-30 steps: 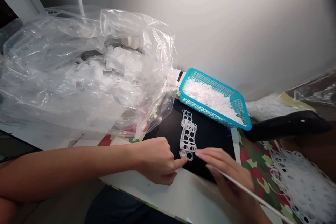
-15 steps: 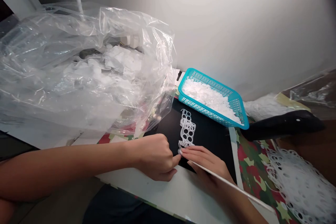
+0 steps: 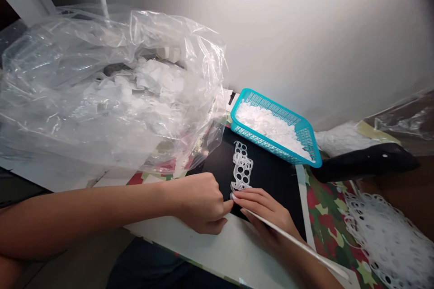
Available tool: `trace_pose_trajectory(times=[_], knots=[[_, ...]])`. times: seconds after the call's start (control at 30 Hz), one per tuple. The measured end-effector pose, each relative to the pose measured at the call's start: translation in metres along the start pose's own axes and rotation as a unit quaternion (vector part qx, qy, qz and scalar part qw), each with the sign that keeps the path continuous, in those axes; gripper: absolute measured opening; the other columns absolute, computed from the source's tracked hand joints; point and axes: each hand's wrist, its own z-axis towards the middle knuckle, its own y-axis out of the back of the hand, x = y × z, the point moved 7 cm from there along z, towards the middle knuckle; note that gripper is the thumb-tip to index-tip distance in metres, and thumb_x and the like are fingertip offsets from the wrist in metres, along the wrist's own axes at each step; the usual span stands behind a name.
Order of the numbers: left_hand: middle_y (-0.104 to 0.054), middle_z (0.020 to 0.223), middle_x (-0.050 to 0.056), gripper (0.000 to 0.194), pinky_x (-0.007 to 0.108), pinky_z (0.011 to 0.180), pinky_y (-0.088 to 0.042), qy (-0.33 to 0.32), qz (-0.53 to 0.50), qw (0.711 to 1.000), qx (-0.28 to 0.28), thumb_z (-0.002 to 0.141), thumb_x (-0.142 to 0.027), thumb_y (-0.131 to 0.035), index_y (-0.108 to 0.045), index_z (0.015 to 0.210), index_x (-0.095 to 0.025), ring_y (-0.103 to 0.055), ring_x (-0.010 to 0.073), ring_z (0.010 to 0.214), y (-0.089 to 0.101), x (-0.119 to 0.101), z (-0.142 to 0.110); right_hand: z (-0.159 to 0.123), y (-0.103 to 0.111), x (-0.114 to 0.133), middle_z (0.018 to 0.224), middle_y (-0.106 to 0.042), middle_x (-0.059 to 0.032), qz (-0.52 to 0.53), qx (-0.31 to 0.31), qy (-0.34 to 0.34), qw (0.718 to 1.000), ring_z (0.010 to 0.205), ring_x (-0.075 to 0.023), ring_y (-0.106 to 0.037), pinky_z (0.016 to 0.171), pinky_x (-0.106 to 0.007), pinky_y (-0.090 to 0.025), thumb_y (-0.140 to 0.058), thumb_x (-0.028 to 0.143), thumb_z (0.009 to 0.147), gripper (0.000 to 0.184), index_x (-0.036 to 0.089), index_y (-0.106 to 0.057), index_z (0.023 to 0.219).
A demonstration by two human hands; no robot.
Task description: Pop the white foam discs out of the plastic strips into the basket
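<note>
A white punched strip (image 3: pixel 241 169) full of round holes lies on a black mat (image 3: pixel 271 176). My left hand (image 3: pixel 201 203) is curled into a loose fist, its forefinger and thumb pinching the strip's near end. My right hand (image 3: pixel 267 214) meets it there, fingertips pressed on the same end, and a thin white stick (image 3: pixel 298 246) runs from under its fingers toward the lower right.
A teal basket (image 3: pixel 310 137) of small white pieces stands behind the mat by the wall. A big clear plastic bag (image 3: pixel 108 86) of white scraps fills the left. White punched sheets (image 3: pixel 389 235) lie at the right, beside a black object (image 3: pixel 366 162).
Both hands have moved together onto the strip's near end. My left forefinger was pointing flat a second ago and now pinches; the strip has bunched up a little toward the basket.
</note>
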Motion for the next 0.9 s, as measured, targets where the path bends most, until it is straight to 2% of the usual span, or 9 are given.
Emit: trace_pose_trajectory(times=[0.23,0.33,0.43,0.53,0.67,0.9], knots=[[-0.053,0.042,-0.001,0.015,0.030,0.037,-0.033,0.008,-0.004,1.000,-0.004,0.074,-0.030,-0.058,-0.061,0.072,-0.016,-0.049,0.0164,0.035,0.002,0.000,0.000,-0.009,-0.009,-0.002,0.107,-0.071,-0.0099,-0.069,0.000,0.000,0.998,0.102,-0.0202,-0.066,0.085,-0.033,-0.059,-0.053,0.010,0.092,0.028,0.017,-0.064,0.116],[-0.052,0.041,-0.001,0.015,0.030,0.036,-0.030,0.019,-0.005,1.000,-0.008,0.073,-0.029,-0.058,-0.058,0.065,-0.017,-0.049,0.0163,0.034,0.004,0.001,0.000,-0.015,-0.015,0.002,0.117,-0.067,-0.0107,-0.110,0.020,0.007,0.994,0.111,-0.0208,-0.062,0.091,-0.032,-0.056,-0.048,0.010,0.094,0.040,0.018,-0.054,0.132],[-0.051,0.040,-0.001,0.014,0.029,0.035,-0.026,0.026,-0.008,1.000,-0.012,0.073,-0.029,-0.058,-0.056,0.065,-0.017,-0.049,0.0160,0.033,0.007,0.002,0.001,-0.016,-0.016,0.010,0.122,-0.064,-0.0141,-0.125,0.023,0.007,0.992,0.116,-0.0230,-0.059,0.094,-0.035,-0.054,-0.040,0.009,0.097,0.044,0.016,-0.046,0.140],[-0.049,0.039,-0.002,0.011,0.028,0.034,-0.023,0.032,-0.009,0.999,-0.013,0.071,-0.027,-0.057,-0.056,0.064,-0.017,-0.047,0.0157,0.032,0.010,0.002,0.001,-0.013,-0.016,0.018,0.119,-0.064,-0.0160,-0.142,0.009,0.021,0.990,0.113,-0.0240,-0.061,0.093,-0.036,-0.055,-0.036,0.008,0.097,0.046,0.014,-0.043,0.142],[-0.049,0.039,-0.001,0.009,0.029,0.033,-0.020,0.036,-0.016,0.999,-0.010,0.067,-0.024,-0.057,-0.056,0.061,-0.017,-0.046,0.0156,0.032,0.012,0.002,0.002,-0.012,-0.018,0.014,0.118,-0.064,-0.0171,-0.154,0.015,0.004,0.988,0.111,-0.0249,-0.061,0.091,-0.036,-0.056,-0.038,0.007,0.096,0.047,0.015,-0.045,0.141],[-0.052,0.041,0.000,0.013,0.029,0.033,-0.019,0.039,-0.031,0.999,-0.001,0.067,-0.023,-0.056,-0.062,0.076,-0.017,-0.049,0.0176,0.033,0.009,0.003,0.000,-0.015,-0.002,-0.001,0.126,-0.060,-0.0146,-0.121,-0.033,-0.044,0.991,0.115,-0.0262,-0.061,0.092,-0.037,-0.055,-0.042,0.009,0.095,0.043,0.019,-0.052,0.136]])
